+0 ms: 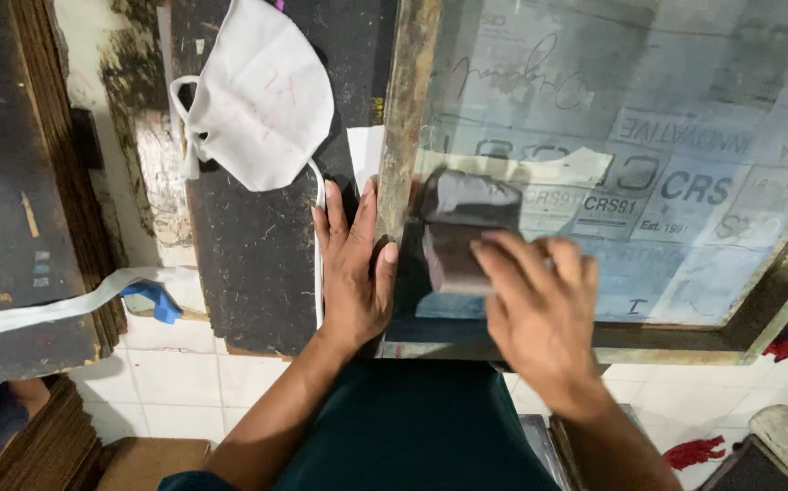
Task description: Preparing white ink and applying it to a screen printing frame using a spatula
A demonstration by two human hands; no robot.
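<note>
On the right, your screen-printing frame (412, 136) runs past the picture's edge; your right hand (539, 309) (blurred) grips a squeegee (462, 232) on its mesh, while your left hand (353, 268) presses flat, fingers spread, against the frame's left edge.

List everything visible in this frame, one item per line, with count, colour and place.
screen frame: one, worn wood with bluish mesh, upper right
squeegee block: one, grey, on the mesh
white cloth bag: one, white, top centre on a dark board
dark board: one, black, centre left
white strap: one, white with blue tape, left
red scraps: several, red, lower right floor
left hand: flat on the board, beside the frame's edge
right hand: blurred, grip on the squeegee block
</note>
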